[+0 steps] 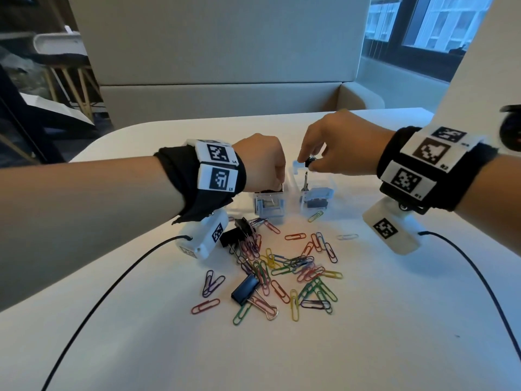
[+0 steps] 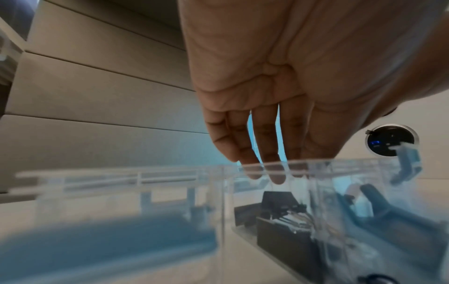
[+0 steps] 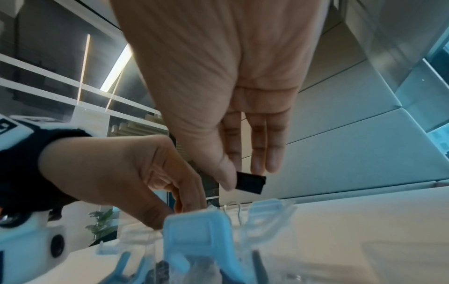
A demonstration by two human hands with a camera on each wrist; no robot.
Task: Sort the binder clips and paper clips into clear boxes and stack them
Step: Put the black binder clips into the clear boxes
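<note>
Two small clear boxes with light-blue latches stand open side by side, the left box (image 1: 269, 206) and the right box (image 1: 318, 193). My left hand (image 1: 277, 182) reaches down into the left box, its straight fingers (image 2: 267, 173) dipping past the clear rim (image 2: 340, 163) with nothing seen in them. Black binder clips (image 2: 279, 221) lie inside. My right hand (image 1: 307, 163) pinches a small black binder clip (image 3: 250, 182) between thumb and forefinger above the right box. Coloured paper clips (image 1: 284, 269) and black binder clips (image 1: 244, 286) lie scattered on the white table (image 1: 394, 320).
A further pair of black binder clips (image 1: 239, 231) lies under my left wrist. Black cables (image 1: 98, 300) trail from both wrist cameras across the table. A round dark socket (image 1: 510, 131) sits at the table's right edge. A beige bench (image 1: 220, 100) backs the table.
</note>
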